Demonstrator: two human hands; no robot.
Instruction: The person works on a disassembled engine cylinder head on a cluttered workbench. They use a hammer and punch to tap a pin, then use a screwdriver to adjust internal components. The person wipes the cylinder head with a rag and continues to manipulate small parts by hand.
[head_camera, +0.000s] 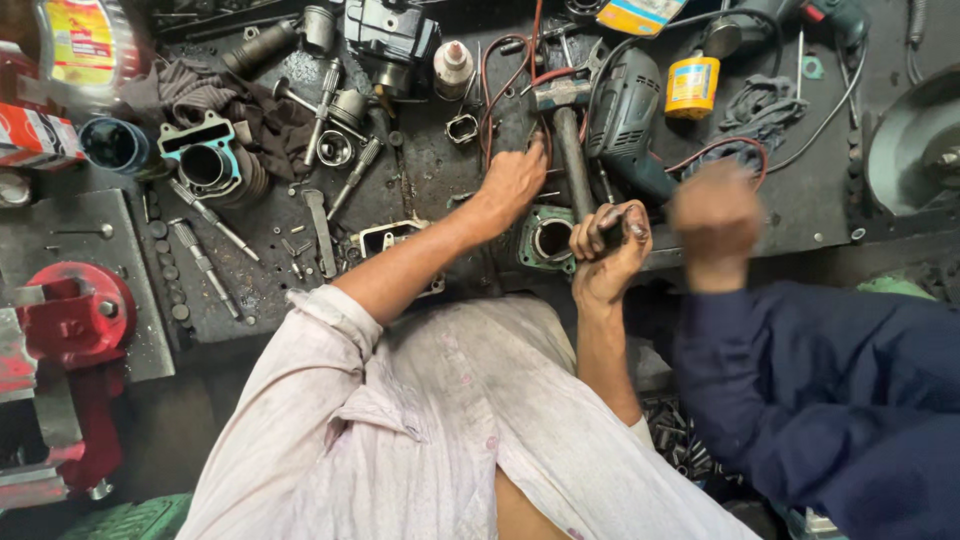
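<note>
Head view, read from left to right: we are looking down on an oily black workbench (800, 215). At its left edge a red vise (75, 315) is standing, and beyond it a blue-gasketed cylinder (205, 165) is lying among loose bolts. We are reaching forward with our left hand (512, 183), fingers spread and pressing flat on the bench beside red wires (490, 95). Just right of it a hammer (566, 130) is lying with its handle running toward us, past a green-rimmed cylinder block (548, 238). Our right hand (610, 248) is curling shut around the handle's near end. We are judging the hammer head-heavy and stiff, its handle probably greasy, so the near end is offering the surest hold. A blue electric drill (625, 120) is touching the hammer's right side, and a co-worker's hand (715, 220), blurred and in a dark blue sleeve, is hovering close by. Open room is lying mainly toward us, over the bench's front edge; sideways swing is looking cramped.
</note>
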